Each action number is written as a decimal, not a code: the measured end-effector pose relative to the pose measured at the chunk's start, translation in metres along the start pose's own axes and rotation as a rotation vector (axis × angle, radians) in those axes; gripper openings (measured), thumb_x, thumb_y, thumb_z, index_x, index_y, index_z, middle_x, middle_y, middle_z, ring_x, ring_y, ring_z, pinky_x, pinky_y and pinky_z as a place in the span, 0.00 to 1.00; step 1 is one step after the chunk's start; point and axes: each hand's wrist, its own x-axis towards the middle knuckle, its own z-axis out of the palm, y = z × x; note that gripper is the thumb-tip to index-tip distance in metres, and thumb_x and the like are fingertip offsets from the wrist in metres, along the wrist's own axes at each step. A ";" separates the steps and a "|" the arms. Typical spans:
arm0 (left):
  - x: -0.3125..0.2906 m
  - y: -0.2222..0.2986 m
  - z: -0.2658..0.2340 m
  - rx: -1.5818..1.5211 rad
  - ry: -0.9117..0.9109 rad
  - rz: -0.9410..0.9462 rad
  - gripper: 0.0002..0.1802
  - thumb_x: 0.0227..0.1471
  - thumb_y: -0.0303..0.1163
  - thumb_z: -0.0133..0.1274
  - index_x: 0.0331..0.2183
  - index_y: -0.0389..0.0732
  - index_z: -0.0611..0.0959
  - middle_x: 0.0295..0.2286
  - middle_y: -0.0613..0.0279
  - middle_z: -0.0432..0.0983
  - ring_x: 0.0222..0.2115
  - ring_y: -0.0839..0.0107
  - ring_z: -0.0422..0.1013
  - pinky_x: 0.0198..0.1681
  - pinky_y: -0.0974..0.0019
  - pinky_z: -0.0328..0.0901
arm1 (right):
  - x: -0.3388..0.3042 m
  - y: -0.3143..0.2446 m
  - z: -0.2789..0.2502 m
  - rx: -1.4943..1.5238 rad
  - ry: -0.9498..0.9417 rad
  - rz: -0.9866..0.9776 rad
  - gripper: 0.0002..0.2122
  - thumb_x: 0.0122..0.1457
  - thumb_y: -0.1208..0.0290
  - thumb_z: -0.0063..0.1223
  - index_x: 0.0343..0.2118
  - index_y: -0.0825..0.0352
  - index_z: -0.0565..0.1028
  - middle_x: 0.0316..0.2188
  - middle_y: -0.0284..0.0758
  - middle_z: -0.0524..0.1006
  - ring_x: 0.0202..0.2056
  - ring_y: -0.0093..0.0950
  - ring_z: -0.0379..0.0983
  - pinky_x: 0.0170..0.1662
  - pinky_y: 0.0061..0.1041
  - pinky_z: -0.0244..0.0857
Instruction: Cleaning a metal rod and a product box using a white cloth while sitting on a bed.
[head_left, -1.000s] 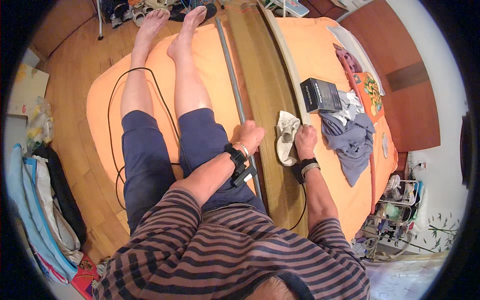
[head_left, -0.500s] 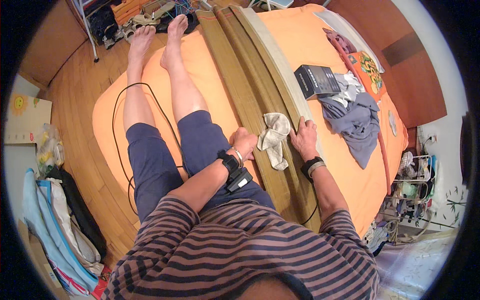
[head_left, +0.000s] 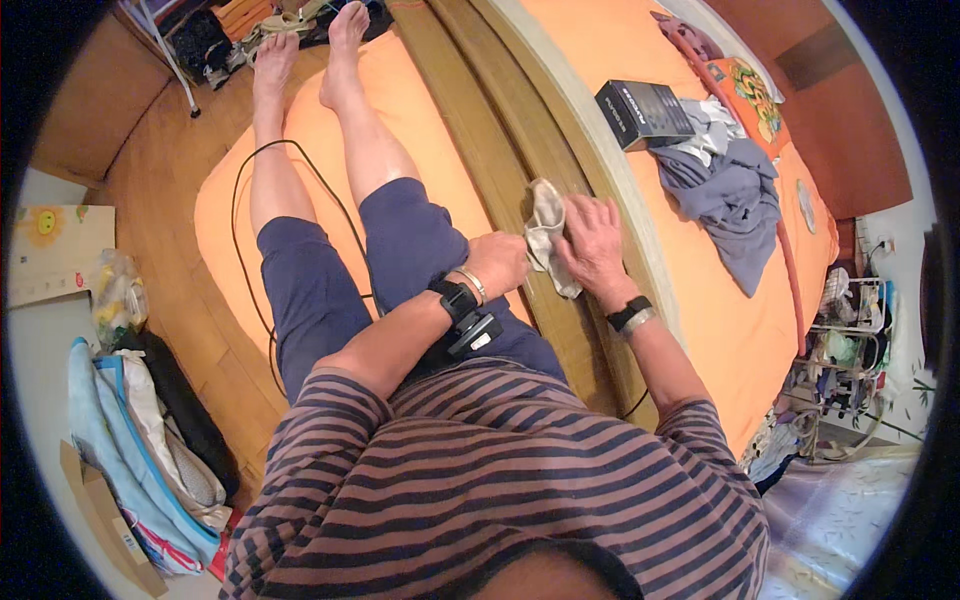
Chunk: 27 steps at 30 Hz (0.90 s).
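An off-white sock, crumpled and narrow, sits on a folded olive-brown mat that runs lengthwise over the bed beside my legs. My left hand is closed at the sock's left edge and appears to pinch it; its fingertips are partly hidden. On the other side, my right hand has its fingers stretched and apart, slightly blurred, with the thumb side against the sock.
Orange sheeting covers the bed. To the right are a black box and a grey garment. A dark cable loops over my legs. A wire rack stands at the far right.
My right hand has moved from the mat's right edge onto the sock's side. The left hand has closed in on the sock, which is narrower and shifted. The whole view has tilted slightly.
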 end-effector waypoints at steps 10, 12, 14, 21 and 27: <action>0.001 -0.010 0.007 -0.051 0.389 -0.077 0.12 0.45 0.27 0.57 0.32 0.28 0.78 0.30 0.33 0.76 0.36 0.45 0.75 0.38 0.49 0.71 | -0.002 -0.039 0.018 -0.147 -0.069 -0.187 0.23 0.51 0.67 0.55 0.51 0.70 0.70 0.43 0.40 0.72 0.47 0.38 0.68 0.59 0.50 0.55; 0.008 -0.008 -0.001 -0.335 0.376 -0.200 0.09 0.42 0.23 0.54 0.29 0.27 0.78 0.26 0.38 0.75 0.31 0.50 0.75 0.35 0.55 0.70 | -0.006 -0.051 0.024 -0.045 -0.146 -0.047 0.26 0.50 0.62 0.57 0.50 0.74 0.71 0.45 0.45 0.72 0.48 0.39 0.67 0.54 0.46 0.58; 0.016 -0.021 0.001 -0.527 0.352 -0.297 0.08 0.41 0.22 0.53 0.28 0.27 0.78 0.24 0.41 0.74 0.29 0.55 0.75 0.33 0.58 0.69 | -0.007 -0.071 0.029 -0.110 -0.171 -0.042 0.26 0.50 0.62 0.57 0.49 0.77 0.71 0.44 0.47 0.72 0.48 0.41 0.67 0.52 0.45 0.59; 0.031 -0.052 0.032 -0.913 0.362 -0.241 0.09 0.42 0.21 0.52 0.30 0.28 0.78 0.24 0.49 0.75 0.29 0.63 0.73 0.33 0.61 0.68 | -0.008 -0.063 0.040 -0.042 -0.151 -0.024 0.17 0.47 0.70 0.56 0.38 0.75 0.72 0.35 0.45 0.71 0.39 0.41 0.66 0.41 0.37 0.62; 0.015 -0.014 -0.006 -0.113 0.613 0.031 0.17 0.48 0.27 0.52 0.41 0.28 0.77 0.40 0.42 0.73 0.45 0.46 0.69 0.50 0.49 0.63 | -0.018 -0.059 0.011 0.101 -0.185 -0.074 0.10 0.49 0.73 0.54 0.34 0.70 0.72 0.32 0.41 0.70 0.37 0.39 0.66 0.39 0.37 0.62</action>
